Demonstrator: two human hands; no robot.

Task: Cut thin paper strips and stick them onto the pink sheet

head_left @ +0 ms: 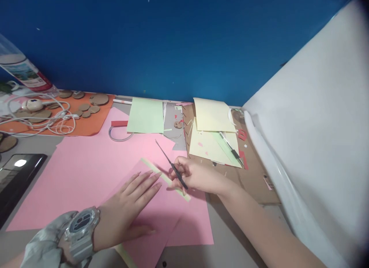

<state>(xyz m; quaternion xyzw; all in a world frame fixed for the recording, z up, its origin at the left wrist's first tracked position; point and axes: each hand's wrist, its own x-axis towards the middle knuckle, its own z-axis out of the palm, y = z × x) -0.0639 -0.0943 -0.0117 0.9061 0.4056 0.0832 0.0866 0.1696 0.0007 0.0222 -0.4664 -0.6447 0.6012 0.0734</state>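
My left hand (131,202), with a clear watch (82,223) on its wrist, rests flat on a smaller pink sheet (157,222), fingers stretched out. A pale yellow strip (148,164) runs along that sheet's far edge, by my fingertips. My right hand (191,173) is closed round the dark handles of a pair of scissors (178,175). The thin blades point up and to the left, just above the strip. Whether the blades are apart cannot be made out. Beneath both hands spreads a large pink sheet (92,160). Another pale strip (125,256) shows at the near edge.
Behind lie a green sheet (146,116), a yellow sheet (215,116) and a pen (230,148). Cardboard discs (99,99) and white cables (62,118) lie on orange paper at left, with a bottle (29,74) and a black phone (19,179). A blue wall closes the back.
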